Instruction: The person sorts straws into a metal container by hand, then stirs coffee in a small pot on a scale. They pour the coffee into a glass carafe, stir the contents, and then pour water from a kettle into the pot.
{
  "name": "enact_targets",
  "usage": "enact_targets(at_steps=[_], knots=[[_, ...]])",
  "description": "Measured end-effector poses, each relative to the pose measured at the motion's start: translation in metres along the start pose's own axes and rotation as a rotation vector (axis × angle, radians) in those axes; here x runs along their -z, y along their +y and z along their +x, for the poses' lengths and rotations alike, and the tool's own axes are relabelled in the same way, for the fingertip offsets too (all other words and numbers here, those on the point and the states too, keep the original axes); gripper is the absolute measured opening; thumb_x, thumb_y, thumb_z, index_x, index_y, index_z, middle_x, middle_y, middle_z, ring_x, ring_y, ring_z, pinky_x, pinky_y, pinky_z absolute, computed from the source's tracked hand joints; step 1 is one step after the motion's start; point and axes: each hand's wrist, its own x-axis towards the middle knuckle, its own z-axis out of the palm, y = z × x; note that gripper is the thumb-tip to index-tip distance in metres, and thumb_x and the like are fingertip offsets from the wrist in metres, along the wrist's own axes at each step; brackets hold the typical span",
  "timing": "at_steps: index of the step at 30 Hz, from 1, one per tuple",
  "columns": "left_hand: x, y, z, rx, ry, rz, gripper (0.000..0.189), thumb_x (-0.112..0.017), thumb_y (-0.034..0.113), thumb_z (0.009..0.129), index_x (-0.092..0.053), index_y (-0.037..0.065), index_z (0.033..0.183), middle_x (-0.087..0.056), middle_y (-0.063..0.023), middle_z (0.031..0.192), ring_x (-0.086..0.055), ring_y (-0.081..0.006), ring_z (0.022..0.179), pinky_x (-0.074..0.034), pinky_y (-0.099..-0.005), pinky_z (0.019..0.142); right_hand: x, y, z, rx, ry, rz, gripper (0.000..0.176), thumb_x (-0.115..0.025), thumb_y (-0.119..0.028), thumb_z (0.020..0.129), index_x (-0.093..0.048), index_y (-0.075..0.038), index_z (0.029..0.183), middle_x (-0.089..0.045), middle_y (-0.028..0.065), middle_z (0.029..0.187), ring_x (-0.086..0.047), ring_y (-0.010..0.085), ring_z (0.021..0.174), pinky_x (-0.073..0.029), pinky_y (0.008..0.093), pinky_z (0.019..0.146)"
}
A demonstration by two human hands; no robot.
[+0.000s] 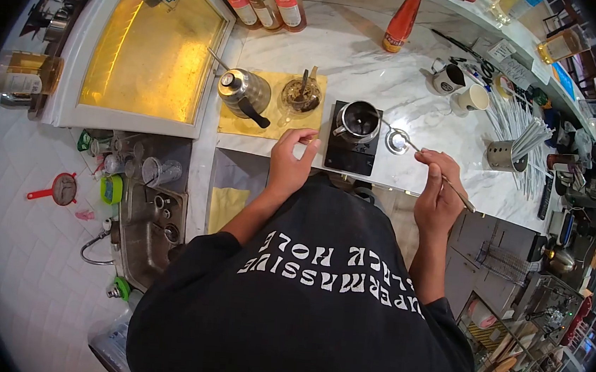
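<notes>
My right hand (438,191) is closed round a long-handled spoon (465,198). The far end of the spoon points left, close to the rim of a metal pitcher (340,131) with dark contents. This pitcher stands on a black scale (348,163) near the counter's front edge. Left of the scale, my left hand (290,160) hovers at the edge with loosely bent fingers and thumb apart, holding nothing. Beyond it, a yellow cloth (284,80) lies under a steel gooseneck kettle (251,91) and a glass vessel (300,100) with brown grounds and a spoon inside.
A small round shiny dish (397,142) sits right of the scale. Farther back stand a red bottle (400,26), a small milk jug (449,79) and a white cup (473,98). Straws fill a perforated metal holder (502,156) at right. A sink (143,233) is at lower left.
</notes>
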Motion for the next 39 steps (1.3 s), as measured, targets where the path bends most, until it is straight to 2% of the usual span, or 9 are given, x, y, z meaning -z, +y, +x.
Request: enact_targets(at_steps=[3,9,13,16,20,28,31,35,39], knots=[[-0.003,0.028,0.002,-0.048,0.049,0.010,0.019,-0.073,0.010,0.093,-0.073,-0.001,0.109,-0.072,-0.0137,0.100,-0.070,-0.0248,0.093,-0.054,-0.0349,0.087,0.007,0.009,-0.002,-0.045,0.032,0.132,0.024,-0.050,-0.007,0.110,-0.070,0.006,0.110,-0.076,0.0154,0.103,-0.071,0.0227,0.102,-0.049,0.0411,0.105],[-0.020,0.077,-0.002,-0.170,0.170,-0.036,0.015,-0.072,0.005,0.093,-0.072,-0.002,0.106,-0.072,-0.0140,0.100,-0.070,-0.0254,0.094,-0.053,-0.0351,0.088,0.034,0.028,0.009,-0.371,0.196,0.246,0.031,-0.048,-0.015,0.112,-0.068,0.008,0.105,-0.077,0.0155,0.101,-0.072,0.0223,0.100,-0.053,0.0369,0.100],[-0.042,0.099,-0.007,-0.196,0.163,-0.080,0.012,-0.072,0.005,0.093,-0.072,-0.001,0.103,-0.071,-0.0140,0.101,-0.069,-0.0262,0.095,-0.053,-0.0354,0.088,0.056,0.065,0.023,-0.548,0.365,0.678,0.034,-0.046,-0.021,0.114,-0.063,0.008,0.112,-0.074,0.0225,0.098,-0.075,0.0276,0.098,-0.056,0.0380,0.099],[-0.062,0.104,-0.010,-0.213,0.128,-0.065,0.011,-0.072,0.006,0.094,-0.072,0.000,0.103,-0.071,-0.0139,0.101,-0.069,-0.0268,0.094,-0.053,-0.0355,0.087,0.080,0.089,0.035,-0.529,0.423,0.661,0.035,-0.045,-0.022,0.114,-0.063,0.008,0.111,-0.074,0.0225,0.099,-0.075,0.0277,0.099,-0.056,0.0379,0.100],[-0.087,0.105,-0.012,-0.249,0.123,-0.100,0.011,-0.070,0.008,0.095,-0.072,-0.001,0.103,-0.071,-0.0142,0.100,-0.068,-0.0276,0.093,-0.053,-0.0358,0.086,0.100,0.112,0.049,-0.452,0.425,0.362,0.038,-0.044,-0.021,0.115,-0.065,0.010,0.112,-0.075,0.0209,0.101,-0.074,0.0260,0.101,-0.054,0.0369,0.101],[-0.130,0.116,-0.007,-0.244,0.083,-0.085,0.012,-0.068,0.009,0.097,-0.072,-0.001,0.103,-0.070,-0.0145,0.101,-0.068,-0.0279,0.094,-0.053,-0.0356,0.087,0.077,0.193,0.079,-0.325,0.354,-0.085,0.032,-0.051,-0.019,0.110,-0.075,0.002,0.107,-0.079,0.0112,0.103,-0.075,0.0227,0.096,-0.054,0.0330,0.089],[-0.140,0.110,-0.009,-0.225,0.059,-0.062,0.013,-0.068,0.008,0.097,-0.072,-0.001,0.105,-0.070,-0.0144,0.102,-0.068,-0.0276,0.095,-0.053,-0.0357,0.088,0.054,0.220,0.089,-0.283,0.332,-0.061,0.030,-0.055,-0.019,0.108,-0.078,0.000,0.102,-0.079,0.0139,0.101,-0.076,0.0269,0.091,-0.056,0.0358,0.082],[-0.145,0.116,-0.013,-0.191,0.051,-0.029,0.013,-0.068,0.008,0.097,-0.072,-0.001,0.105,-0.070,-0.0146,0.102,-0.068,-0.0276,0.095,-0.053,-0.0360,0.089,0.033,0.251,0.094,-0.197,0.254,-0.094,0.031,-0.058,-0.023,0.109,-0.076,0.002,0.107,-0.079,0.0140,0.098,-0.077,0.0275,0.089,-0.057,0.0352,0.082],[-0.147,0.112,-0.016,-0.135,0.044,-0.028,0.013,-0.069,0.008,0.096,-0.071,-0.002,0.104,-0.071,-0.0151,0.102,-0.068,-0.0280,0.095,-0.053,-0.0361,0.090,0.021,0.261,0.096,-0.271,0.165,-0.118,0.025,-0.062,-0.021,0.105,-0.075,0.000,0.108,-0.077,0.0183,0.098,-0.076,0.0337,0.089,-0.057,0.0393,0.079]])
